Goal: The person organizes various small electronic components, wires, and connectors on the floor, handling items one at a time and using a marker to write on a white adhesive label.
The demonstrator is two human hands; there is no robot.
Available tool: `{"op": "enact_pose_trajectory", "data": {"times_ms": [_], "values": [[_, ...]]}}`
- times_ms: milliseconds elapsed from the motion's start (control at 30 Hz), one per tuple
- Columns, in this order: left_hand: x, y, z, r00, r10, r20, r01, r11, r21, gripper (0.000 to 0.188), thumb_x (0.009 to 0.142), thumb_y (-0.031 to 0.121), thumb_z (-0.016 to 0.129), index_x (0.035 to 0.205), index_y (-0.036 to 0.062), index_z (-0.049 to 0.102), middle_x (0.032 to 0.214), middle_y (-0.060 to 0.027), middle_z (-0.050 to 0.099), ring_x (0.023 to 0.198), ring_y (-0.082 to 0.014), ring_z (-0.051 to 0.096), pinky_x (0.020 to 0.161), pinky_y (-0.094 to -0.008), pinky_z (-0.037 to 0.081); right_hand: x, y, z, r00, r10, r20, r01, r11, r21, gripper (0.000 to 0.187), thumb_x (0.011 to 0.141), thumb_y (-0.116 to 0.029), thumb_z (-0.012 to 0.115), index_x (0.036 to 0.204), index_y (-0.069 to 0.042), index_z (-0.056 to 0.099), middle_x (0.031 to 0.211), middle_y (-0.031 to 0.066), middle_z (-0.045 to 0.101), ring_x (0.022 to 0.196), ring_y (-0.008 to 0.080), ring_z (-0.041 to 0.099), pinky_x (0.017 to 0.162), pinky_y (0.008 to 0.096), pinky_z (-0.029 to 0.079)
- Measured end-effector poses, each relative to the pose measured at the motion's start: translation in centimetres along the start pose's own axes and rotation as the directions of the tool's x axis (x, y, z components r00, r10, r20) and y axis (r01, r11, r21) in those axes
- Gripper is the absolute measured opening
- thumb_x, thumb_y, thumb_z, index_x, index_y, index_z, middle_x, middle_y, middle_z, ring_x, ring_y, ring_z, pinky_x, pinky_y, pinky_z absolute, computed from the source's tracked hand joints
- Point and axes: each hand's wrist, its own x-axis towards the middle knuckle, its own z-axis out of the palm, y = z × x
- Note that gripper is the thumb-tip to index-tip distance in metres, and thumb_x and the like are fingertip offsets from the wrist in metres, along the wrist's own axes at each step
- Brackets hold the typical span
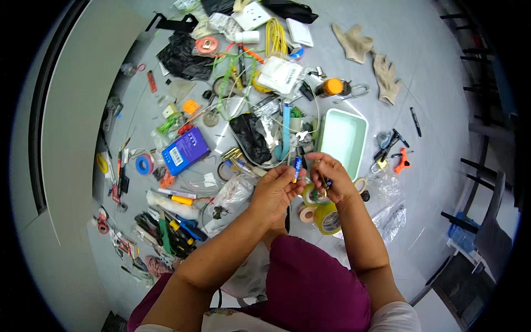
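My left hand [272, 193] pinches a small blue cylinder, apparently a battery [297, 167], between thumb and fingers. Just right of it, my right hand [340, 182] is closed around a small gold-and-dark item [322, 181], its kind mostly hidden by the fingers. Both hands are held close together above the floor. Right beyond my right hand stands a pale mint plastic tray [363, 133]. Rolls of clear yellowish tape [327, 219] lie below the right hand. Several gold cylinders [233, 155] lie beyond my left hand, near a black plastic bag [251, 137].
A blue-purple box [186, 150] lies at the left, with hand tools [168, 229] nearer me. Yellow cable [275, 37] and an orange-lidded jar [333, 86] are farther off. Work gloves [354, 43], a black marker [415, 122] and an orange clamp-like piece [402, 161] lie right. A chair [489, 213] stands at the right edge.
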Motion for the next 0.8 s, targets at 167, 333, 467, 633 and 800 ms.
{"op": "enact_pose_trajectory", "data": {"times_ms": [167,333,467,633,800], "values": [[-1.6,0.5,-1.4,0.976,0.14,-0.164,-0.081,0.942,0.324,0.018,0.087,0.018,0.061,0.089,0.0044,0.05,0.079,-0.0083,0.061,0.062,-0.0162,0.063,0.052,-0.025,0.051,0.4,3.1,3.8,0.993,0.113,-0.035,-0.117,0.983,-0.141,0.021,0.081,-0.022,0.068,0.087,-0.003,0.062,0.065,-0.0001,0.057,0.048,0.0051,0.049,0.038,0.0174,0.037],[-3.7,2.0,-4.7,0.9,0.346,-0.264,-0.118,0.779,0.616,0.032,0.087,0.036,0.059,0.079,0.0056,0.05,0.062,-0.0022,0.055,0.05,-0.0089,0.051,0.047,-0.0213,0.043,1.4,3.7,4.2,0.995,0.084,0.044,-0.089,0.99,0.108,0.014,0.081,-0.014,0.057,0.073,-0.002,0.056,0.07,0.0082,0.06,0.047,0.0113,0.047,0.04,0.0214,0.037],[-2.9,0.8,-6.1,0.856,0.187,-0.482,0.123,0.832,0.541,0.046,0.078,0.046,0.067,0.084,0.0046,0.047,0.067,-0.0023,0.052,0.051,-0.0083,0.048,0.041,-0.0225,0.04,1.6,2.7,4.8,0.993,0.116,-0.037,-0.12,0.981,-0.156,0.014,0.083,-0.016,0.059,0.079,-0.003,0.058,0.068,0.0068,0.06,0.048,0.0104,0.05,0.036,0.0225,0.036],[-1.7,0.4,-7.2,0.727,0.205,-0.655,0.054,0.935,0.352,0.061,0.073,0.038,0.075,0.107,0.0034,0.037,0.069,-0.0042,0.048,0.052,-0.0104,0.049,0.04,-0.0225,0.041,1.5,4.5,4.4,1.0,0.022,-0.019,-0.029,0.87,-0.493,0.016,0.08,-0.016,0.067,0.087,-0.002,0.064,0.07,0.0029,0.061,0.056,0.0085,0.053,0.047,0.0217,0.041],[-3.0,0.7,-8.9,0.878,0.24,-0.414,-0.099,0.937,0.335,0.025,0.083,0.024,0.065,0.091,0.0041,0.051,0.065,-0.0008,0.05,0.049,-0.0069,0.046,0.04,-0.0203,0.037,1.1,5.0,7.5,0.995,-0.077,0.056,0.085,0.452,-0.888,0.02,0.075,-0.016,0.071,0.092,-0.006,0.067,0.074,0.0084,0.064,0.063,0.0138,0.057,0.059,0.0251,0.045]]}}
